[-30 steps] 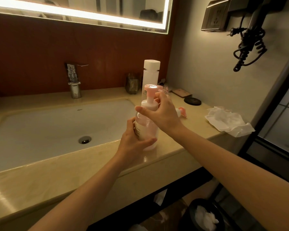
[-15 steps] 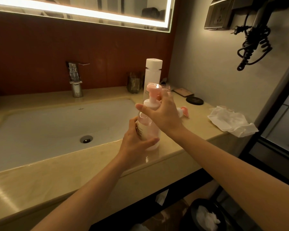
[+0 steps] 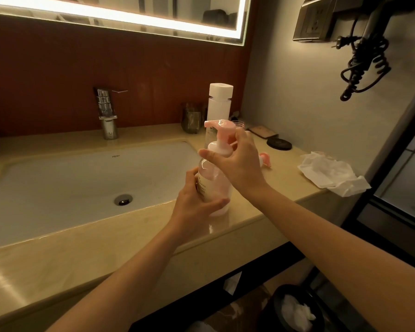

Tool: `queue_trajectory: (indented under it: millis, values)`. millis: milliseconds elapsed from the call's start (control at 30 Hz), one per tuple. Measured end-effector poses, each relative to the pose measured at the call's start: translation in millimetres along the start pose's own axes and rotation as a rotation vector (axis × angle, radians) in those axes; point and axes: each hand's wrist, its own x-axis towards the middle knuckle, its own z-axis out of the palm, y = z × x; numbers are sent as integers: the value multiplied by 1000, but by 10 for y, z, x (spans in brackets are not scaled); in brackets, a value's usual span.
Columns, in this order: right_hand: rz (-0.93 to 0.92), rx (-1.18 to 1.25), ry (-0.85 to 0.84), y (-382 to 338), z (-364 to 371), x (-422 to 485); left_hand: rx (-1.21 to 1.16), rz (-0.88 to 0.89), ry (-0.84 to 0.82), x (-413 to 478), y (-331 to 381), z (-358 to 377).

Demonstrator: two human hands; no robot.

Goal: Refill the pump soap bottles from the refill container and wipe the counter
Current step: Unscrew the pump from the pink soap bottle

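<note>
2 hands clamp the centre bottle (image 3: 211, 179): left hand (image 3: 194, 209) on its body, right hand (image 3: 239, 164) on its pump (image 3: 219, 127). The loose pump (image 3: 265, 160) beside it suggests another refill, then wiping.

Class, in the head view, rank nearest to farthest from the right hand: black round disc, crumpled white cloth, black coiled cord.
1. Black round disc, just behind the right hand.
2. Crumpled white cloth, farther out to the right.
3. Black coiled cord, high on the wall.
</note>
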Motion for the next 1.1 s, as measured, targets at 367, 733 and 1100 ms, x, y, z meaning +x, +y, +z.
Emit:
queue_trajectory:
  millis: [367,733,1100]
  values:
    - [-16,36,10,31,63,-80,-15,0,-3,6,-22,-1]
    - [-3,148,-91,60,9,-125,-7,14,1,2,-5,-2]
    - [-4,147,-61,30,-9,-165,-28,10,-2,-4,5,-7]
